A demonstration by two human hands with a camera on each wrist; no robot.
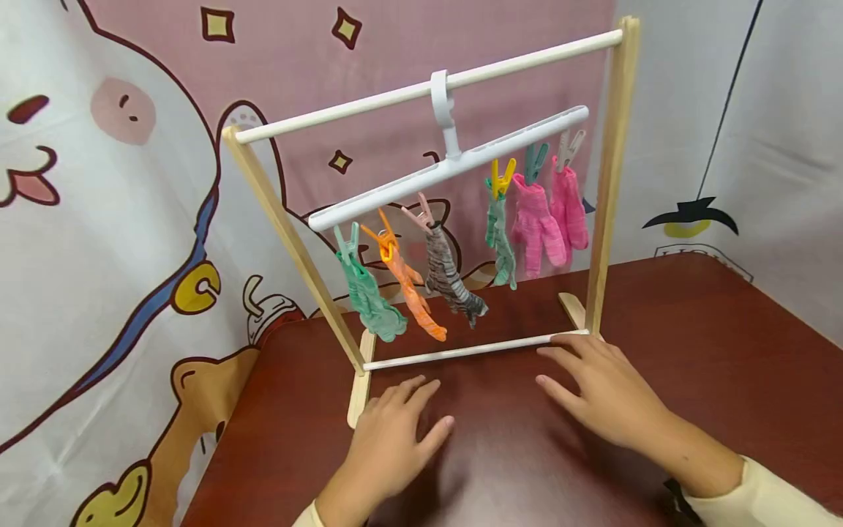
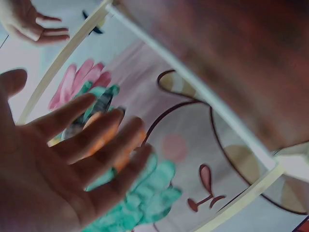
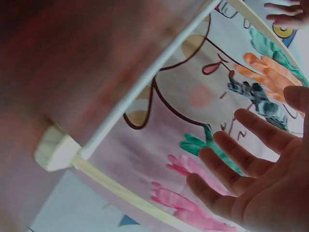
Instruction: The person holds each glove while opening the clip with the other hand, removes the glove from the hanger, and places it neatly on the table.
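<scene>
Small knit gloves hang by clothespins from a white hanger (image 1: pixel 408 184), hooked over the top bar (image 1: pixel 540 58) of a wooden rack (image 1: pixel 612 183). From the left come a green glove (image 1: pixel 372 304), an orange glove (image 1: pixel 411 289), a grey striped glove (image 1: pixel 448 267), another green glove (image 1: pixel 502 238) and two pink gloves (image 1: pixel 536 227). My left hand (image 1: pixel 388 443) hovers by the rack's left foot, fingers spread and holding nothing. Near the lower bar's right end is my right hand (image 1: pixel 609 391), fingers extended, also holding nothing; whether it touches the bar I cannot tell.
The rack stands on a dark red-brown table (image 1: pixel 711 351). Behind it hangs a cartoon-printed cloth (image 1: pixel 395 44). The rack's lower white bar (image 1: pixel 454 353) runs between its feet. A small dark object (image 1: pixel 681 501) shows beside the right sleeve.
</scene>
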